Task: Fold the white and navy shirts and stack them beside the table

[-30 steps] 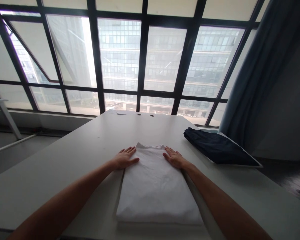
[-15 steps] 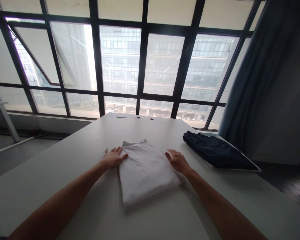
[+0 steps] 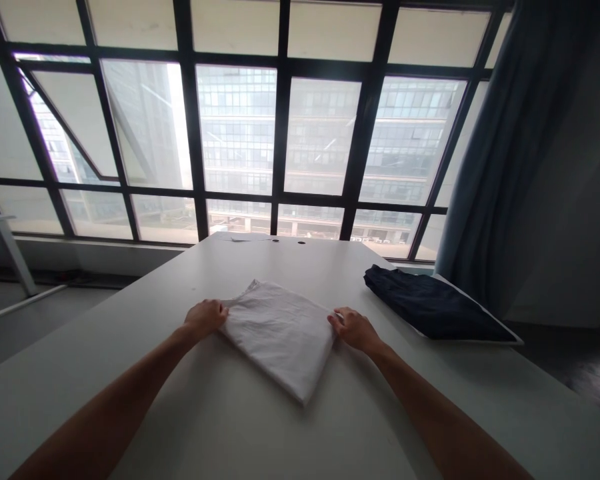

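A folded white cloth garment (image 3: pixel 283 333) lies turned on the white table, one corner pointing toward me. Its exact kind does not show. My left hand (image 3: pixel 207 318) is closed on the garment's left corner, fingers curled over the fabric. At the opposite corner, my right hand (image 3: pixel 354 328) pinches the edge between thumb and fingers. The garment's near corner and its flat top face are in plain sight, with faint creases across the fabric.
On the table's right side, a folded dark navy garment (image 3: pixel 430 303) rests on a thin white sheet or board. The white table (image 3: pixel 220 427) reaches toward the windows, with two dark round holes at its far end. A blue-grey curtain (image 3: pixel 485 200) hangs at the right.
The white garment has been turned so a corner now points toward me. My left hand went from lying flat beside it to gripping its corner; my right hand has closed on the other corner.
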Action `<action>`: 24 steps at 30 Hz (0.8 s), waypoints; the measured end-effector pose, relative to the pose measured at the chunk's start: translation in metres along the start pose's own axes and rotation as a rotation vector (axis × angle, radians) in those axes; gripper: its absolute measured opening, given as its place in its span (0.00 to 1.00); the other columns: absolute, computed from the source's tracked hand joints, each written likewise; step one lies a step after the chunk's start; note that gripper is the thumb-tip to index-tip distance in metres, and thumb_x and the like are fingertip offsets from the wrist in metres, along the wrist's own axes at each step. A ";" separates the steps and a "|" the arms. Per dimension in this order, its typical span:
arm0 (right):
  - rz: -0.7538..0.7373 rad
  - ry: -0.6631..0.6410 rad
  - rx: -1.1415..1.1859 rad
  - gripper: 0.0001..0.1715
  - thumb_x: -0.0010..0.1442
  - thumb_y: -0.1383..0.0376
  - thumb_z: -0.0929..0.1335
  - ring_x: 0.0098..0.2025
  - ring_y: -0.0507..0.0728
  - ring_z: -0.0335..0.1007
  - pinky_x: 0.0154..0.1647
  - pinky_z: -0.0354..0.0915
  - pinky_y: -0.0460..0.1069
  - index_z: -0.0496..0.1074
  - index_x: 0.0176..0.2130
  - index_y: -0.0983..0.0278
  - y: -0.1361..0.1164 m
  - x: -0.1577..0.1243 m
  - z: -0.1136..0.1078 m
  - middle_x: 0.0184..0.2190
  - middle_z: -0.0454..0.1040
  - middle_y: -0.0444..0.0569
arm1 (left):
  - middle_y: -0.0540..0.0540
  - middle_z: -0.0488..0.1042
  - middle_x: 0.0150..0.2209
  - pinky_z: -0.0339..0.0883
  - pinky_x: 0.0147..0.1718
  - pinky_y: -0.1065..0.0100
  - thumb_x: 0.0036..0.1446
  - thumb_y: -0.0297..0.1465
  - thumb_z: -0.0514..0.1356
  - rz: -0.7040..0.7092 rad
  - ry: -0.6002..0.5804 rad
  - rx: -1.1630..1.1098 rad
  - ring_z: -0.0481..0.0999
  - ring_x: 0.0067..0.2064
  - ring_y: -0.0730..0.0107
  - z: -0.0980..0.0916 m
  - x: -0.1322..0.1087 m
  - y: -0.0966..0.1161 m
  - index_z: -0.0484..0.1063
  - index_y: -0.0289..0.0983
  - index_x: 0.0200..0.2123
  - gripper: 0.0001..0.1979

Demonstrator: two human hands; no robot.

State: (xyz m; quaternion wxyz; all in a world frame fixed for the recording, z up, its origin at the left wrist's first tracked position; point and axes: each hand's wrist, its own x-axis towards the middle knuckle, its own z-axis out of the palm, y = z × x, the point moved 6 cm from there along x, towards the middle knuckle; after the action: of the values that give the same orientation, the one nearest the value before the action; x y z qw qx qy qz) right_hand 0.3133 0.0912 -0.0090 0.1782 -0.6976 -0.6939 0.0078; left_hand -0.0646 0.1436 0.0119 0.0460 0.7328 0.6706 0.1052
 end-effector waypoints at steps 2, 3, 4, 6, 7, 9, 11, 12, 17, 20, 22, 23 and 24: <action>0.030 0.011 -0.003 0.27 0.65 0.53 0.60 0.55 0.63 0.68 0.55 0.59 0.54 0.71 0.53 0.67 0.002 0.001 0.000 0.53 0.73 0.58 | 0.40 0.79 0.29 0.68 0.31 0.67 0.60 0.40 0.52 0.028 -0.210 -0.103 0.78 0.29 0.62 0.003 -0.009 0.004 0.74 0.35 0.25 0.19; 0.038 0.019 -0.006 0.27 0.65 0.52 0.60 0.55 0.63 0.68 0.55 0.59 0.54 0.71 0.54 0.67 0.003 0.001 -0.001 0.53 0.73 0.58 | 0.41 0.78 0.26 0.67 0.28 0.68 0.60 0.41 0.52 0.042 -0.338 -0.154 0.77 0.25 0.64 0.005 -0.016 0.007 0.73 0.35 0.23 0.21; 0.040 0.031 -0.011 0.27 0.65 0.53 0.60 0.55 0.63 0.68 0.56 0.59 0.54 0.71 0.54 0.67 0.002 0.001 -0.001 0.54 0.73 0.58 | 0.42 0.77 0.24 0.66 0.26 0.68 0.61 0.42 0.52 0.060 -0.431 -0.185 0.75 0.22 0.66 0.005 -0.023 0.012 0.72 0.35 0.21 0.23; 0.031 0.057 -0.021 0.27 0.65 0.53 0.61 0.55 0.62 0.67 0.57 0.58 0.53 0.71 0.54 0.67 0.000 0.002 -0.003 0.54 0.72 0.58 | 0.43 0.76 0.21 0.66 0.25 0.68 0.61 0.45 0.51 0.116 -0.381 -0.154 0.74 0.21 0.66 -0.007 -0.033 0.024 0.71 0.35 0.19 0.25; 0.020 0.065 -0.024 0.27 0.65 0.53 0.61 0.56 0.62 0.67 0.57 0.57 0.53 0.71 0.54 0.67 -0.002 0.002 -0.004 0.55 0.72 0.58 | 0.43 0.76 0.22 0.67 0.26 0.67 0.61 0.45 0.51 0.152 -0.244 -0.109 0.75 0.22 0.65 -0.017 -0.036 0.031 0.72 0.35 0.20 0.25; -0.001 0.067 -0.021 0.27 0.65 0.54 0.61 0.57 0.62 0.66 0.58 0.56 0.53 0.71 0.55 0.67 -0.005 0.001 -0.004 0.56 0.71 0.57 | 0.43 0.79 0.27 0.69 0.33 0.64 0.62 0.45 0.50 0.264 0.043 -0.058 0.79 0.30 0.61 -0.032 -0.045 0.049 0.76 0.36 0.26 0.24; -0.023 0.054 -0.008 0.27 0.65 0.54 0.61 0.58 0.61 0.65 0.60 0.55 0.53 0.70 0.55 0.66 -0.009 0.001 -0.002 0.57 0.70 0.56 | 0.42 0.80 0.41 0.69 0.44 0.61 0.64 0.45 0.48 0.442 0.153 -0.098 0.79 0.43 0.58 -0.028 -0.053 0.068 0.78 0.37 0.40 0.23; -0.033 0.047 0.002 0.27 0.65 0.54 0.61 0.58 0.61 0.65 0.60 0.55 0.53 0.70 0.56 0.66 -0.010 0.001 0.000 0.58 0.69 0.56 | 0.42 0.78 0.49 0.67 0.50 0.60 0.65 0.45 0.47 0.533 0.137 -0.128 0.76 0.50 0.58 -0.019 -0.054 0.075 0.76 0.38 0.47 0.24; -0.038 -0.022 0.016 0.30 0.66 0.52 0.59 0.63 0.61 0.60 0.63 0.52 0.53 0.67 0.58 0.68 -0.010 0.000 0.011 0.61 0.65 0.57 | 0.41 0.52 0.68 0.47 0.65 0.54 0.67 0.49 0.41 0.667 -0.063 -0.106 0.51 0.69 0.57 0.038 -0.041 0.073 0.58 0.36 0.65 0.32; -0.035 -0.047 -0.017 0.31 0.67 0.52 0.58 0.65 0.61 0.56 0.65 0.50 0.54 0.66 0.59 0.68 -0.010 -0.001 0.015 0.63 0.63 0.58 | 0.40 0.44 0.70 0.42 0.67 0.53 0.66 0.52 0.39 0.616 -0.155 -0.094 0.42 0.70 0.55 0.058 -0.030 0.061 0.51 0.34 0.68 0.37; -0.039 -0.054 -0.030 0.31 0.67 0.52 0.57 0.65 0.61 0.56 0.65 0.49 0.54 0.66 0.60 0.68 -0.012 -0.002 0.015 0.63 0.62 0.58 | 0.40 0.40 0.70 0.39 0.67 0.54 0.66 0.53 0.38 0.601 -0.189 -0.095 0.39 0.71 0.56 0.063 -0.028 0.058 0.47 0.33 0.69 0.38; -0.042 -0.056 -0.032 0.32 0.67 0.52 0.57 0.65 0.61 0.55 0.65 0.49 0.54 0.66 0.60 0.68 -0.012 -0.003 0.015 0.63 0.62 0.57 | 0.41 0.39 0.70 0.38 0.67 0.54 0.65 0.53 0.37 0.600 -0.200 -0.093 0.38 0.71 0.57 0.063 -0.028 0.058 0.46 0.34 0.69 0.39; -0.043 -0.058 -0.033 0.32 0.67 0.52 0.57 0.65 0.61 0.55 0.65 0.49 0.53 0.66 0.60 0.68 -0.013 -0.003 0.015 0.63 0.62 0.57 | 0.41 0.39 0.70 0.37 0.67 0.55 0.65 0.54 0.37 0.599 -0.205 -0.091 0.37 0.71 0.57 0.062 -0.027 0.058 0.46 0.34 0.69 0.39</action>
State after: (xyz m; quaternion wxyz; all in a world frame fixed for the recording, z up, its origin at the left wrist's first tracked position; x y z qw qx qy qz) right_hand 0.2968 0.0916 -0.0204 0.1466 -0.6848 -0.7137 0.0126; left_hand 0.0031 0.1153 -0.0393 0.1130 0.9017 0.4115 0.0697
